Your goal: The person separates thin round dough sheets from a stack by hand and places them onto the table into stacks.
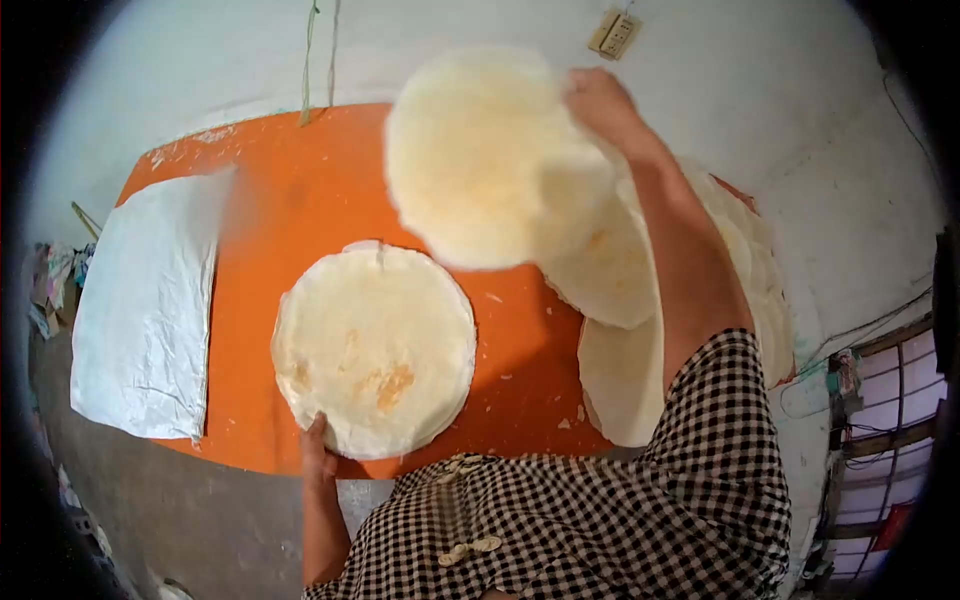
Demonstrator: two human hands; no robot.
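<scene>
The surface (pixel 255 360) is orange, worn pale along its far edge, and specked with white flakes. It stands against a pale wall (pixel 780 110) bearing a socket plate (pixel 614 34). Grey floor (pixel 225 500) shows below left; a barred window (pixel 895 450) lies at far right.

A white, creased bag (pixel 145 310) lies flat at the surface's left end; its contents are hidden.

A round stack (pixel 375 340) of thin pale sheets, browned in patches, lies near the middle. More sheets (pixel 625 385) overlap at the right end.

The right hand (pixel 598 100) has its grip closed on the edge of a raised sheet (pixel 480 160), blurred, beyond the stack. The left hand (pixel 318 455) touches the stack's near-left edge, thumb uppermost; its fingers are hidden, so its grip cannot be determined.
</scene>
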